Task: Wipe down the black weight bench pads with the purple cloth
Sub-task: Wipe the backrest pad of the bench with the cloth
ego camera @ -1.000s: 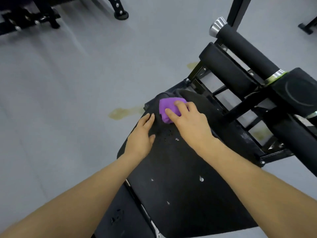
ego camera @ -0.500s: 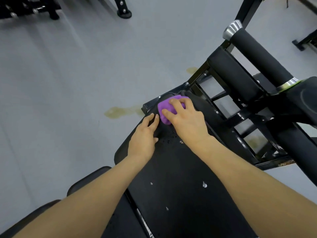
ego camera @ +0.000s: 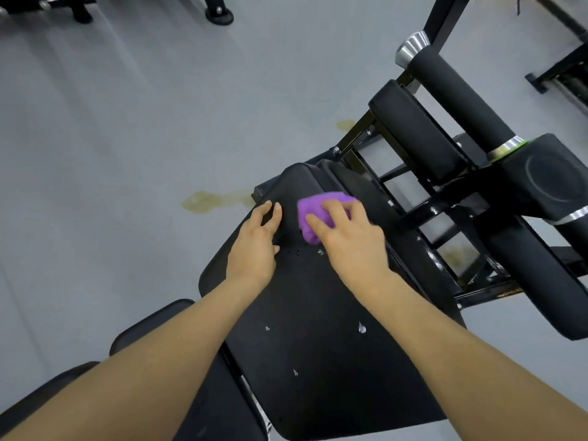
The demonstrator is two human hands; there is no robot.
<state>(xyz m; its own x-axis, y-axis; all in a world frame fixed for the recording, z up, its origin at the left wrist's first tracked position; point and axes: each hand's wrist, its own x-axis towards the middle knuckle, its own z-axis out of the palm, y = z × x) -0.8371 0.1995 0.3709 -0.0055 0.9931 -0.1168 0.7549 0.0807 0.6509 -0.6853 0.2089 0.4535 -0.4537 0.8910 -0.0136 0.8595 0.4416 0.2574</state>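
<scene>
The black seat pad (ego camera: 318,345) of the weight bench runs from the bottom centre up to its narrow far end. A bunched purple cloth (ego camera: 310,214) lies on that far end under my right hand (ego camera: 346,237), whose fingers curl over it and press it onto the pad. My left hand (ego camera: 254,246) rests flat on the pad's left edge, fingers straight, just left of the cloth. Small water drops dot the pad. A second black pad (ego camera: 203,393) shows at the lower left, partly behind my left forearm.
Black foam rollers (ego camera: 458,100) with chrome end caps and the black steel frame (ego camera: 413,214) stand to the right of the pad. Yellowish stains (ego camera: 210,200) mark the grey floor on the left. Feet of other equipment (ego camera: 219,14) sit at the top edge.
My right hand has slid the cloth to the right across the pad's far end. The left hand has stayed on the left edge. The view has tilted, showing more of the lower pad.
</scene>
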